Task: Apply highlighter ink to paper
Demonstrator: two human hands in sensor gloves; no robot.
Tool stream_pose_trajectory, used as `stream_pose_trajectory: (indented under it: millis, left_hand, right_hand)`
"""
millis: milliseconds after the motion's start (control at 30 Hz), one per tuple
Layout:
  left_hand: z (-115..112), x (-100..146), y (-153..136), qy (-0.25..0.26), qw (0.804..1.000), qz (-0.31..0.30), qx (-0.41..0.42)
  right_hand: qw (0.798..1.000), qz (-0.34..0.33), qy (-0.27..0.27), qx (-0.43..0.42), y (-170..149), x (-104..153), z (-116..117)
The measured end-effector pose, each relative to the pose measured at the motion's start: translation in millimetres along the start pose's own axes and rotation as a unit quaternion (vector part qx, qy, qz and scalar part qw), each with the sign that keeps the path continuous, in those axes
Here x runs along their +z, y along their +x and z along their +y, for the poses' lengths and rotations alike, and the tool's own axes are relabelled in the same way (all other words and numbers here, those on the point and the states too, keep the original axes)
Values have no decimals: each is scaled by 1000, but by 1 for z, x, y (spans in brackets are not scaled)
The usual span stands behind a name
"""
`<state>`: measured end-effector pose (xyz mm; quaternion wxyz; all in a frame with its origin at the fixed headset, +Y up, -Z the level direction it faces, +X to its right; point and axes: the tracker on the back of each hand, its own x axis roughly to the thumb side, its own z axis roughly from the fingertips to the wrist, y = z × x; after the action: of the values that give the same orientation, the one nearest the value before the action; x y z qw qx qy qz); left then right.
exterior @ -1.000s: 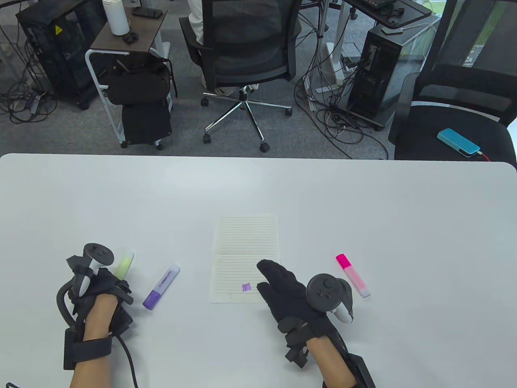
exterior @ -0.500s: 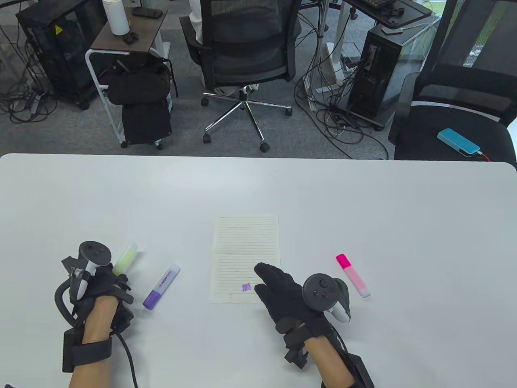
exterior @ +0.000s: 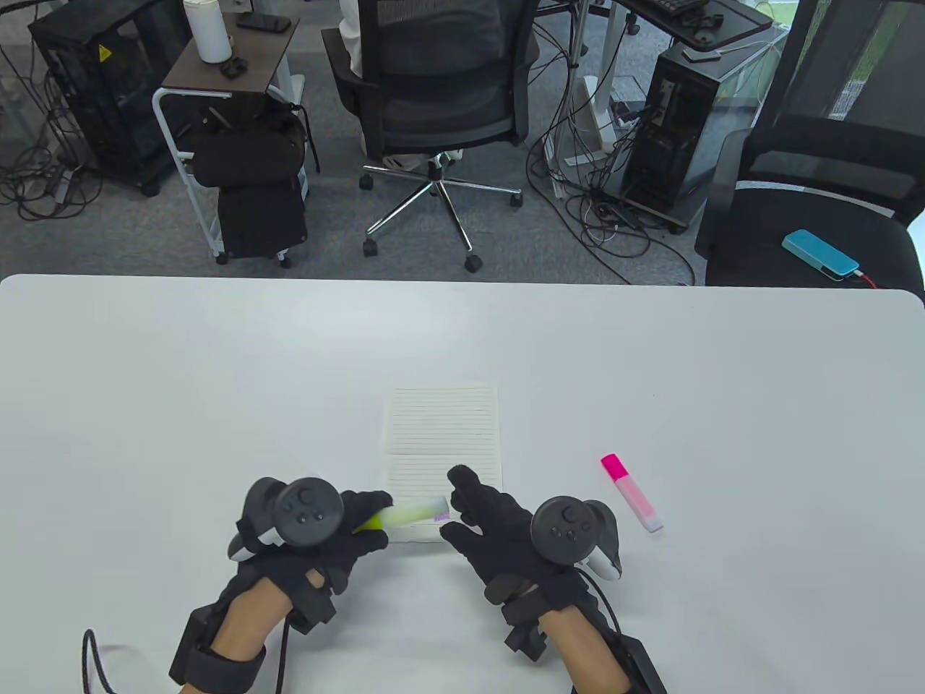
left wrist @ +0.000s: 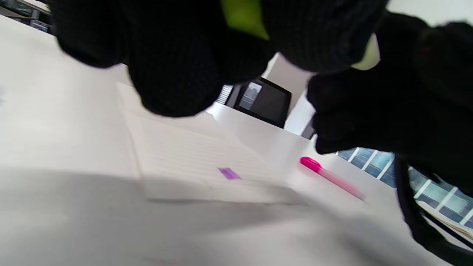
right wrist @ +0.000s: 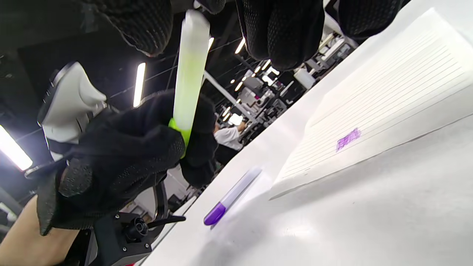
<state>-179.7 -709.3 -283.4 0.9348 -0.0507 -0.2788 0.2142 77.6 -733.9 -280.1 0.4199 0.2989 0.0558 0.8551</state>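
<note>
My left hand (exterior: 372,517) grips a yellow-green highlighter (exterior: 406,513) by its bright end and holds it level, just above the near edge of the lined paper (exterior: 444,434). Its pale end points at my right hand (exterior: 457,506), whose fingers are spread on either side of that end. In the right wrist view the highlighter (right wrist: 188,70) rises from the left hand (right wrist: 129,155) to between my right fingers (right wrist: 281,33); contact is unclear. A small purple mark (right wrist: 348,139) sits on the paper (right wrist: 388,103).
A purple highlighter (right wrist: 232,195) lies on the table left of the paper, hidden under my left hand in the table view. A pink highlighter (exterior: 631,494) lies right of the paper. Office chairs and computer towers stand beyond the table's far edge (exterior: 462,278).
My left hand has lifted the yellow-green highlighter and carried it right, from the table's left side to the paper's near edge. The right hand stayed put, drawing back slightly.
</note>
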Motion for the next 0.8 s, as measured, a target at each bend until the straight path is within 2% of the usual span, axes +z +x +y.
stream_pose_trajectory:
  millis: [100, 167, 300, 533, 567, 633, 700, 800]
  left_hand:
    - [-10, -2, 20, 14, 999, -27, -16]
    - [-13, -1, 20, 14, 999, -18, -34]
    - [-20, -2, 20, 25, 995, -36, 93]
    - [-8, -3, 12, 53, 986, -66, 147]
    - [-6, 2, 8, 60, 987, -53, 140]
    - [-7, -4, 3, 61, 978, -70, 188]
    - [-5, -3, 3, 77, 979, -62, 177]
    - [5, 6, -4, 96, 992, -23, 84]
  right_hand:
    - [999, -31, 15, -2, 7, -4, 8]
    - [998, -53, -1, -23, 11, -4, 9]
    - [998, -59, -14, -31, 15, -3, 9]
    - [994, -73, -9, -86, 16, -4, 10]
    - [992, -97, -17, -79, 20, -4, 7]
    - [994, -96, -18, -41, 23, -3, 3]
    - [994, -97, -24, -43, 25, -2, 0]
    - [995, -87, -43, -37, 19, 0, -6]
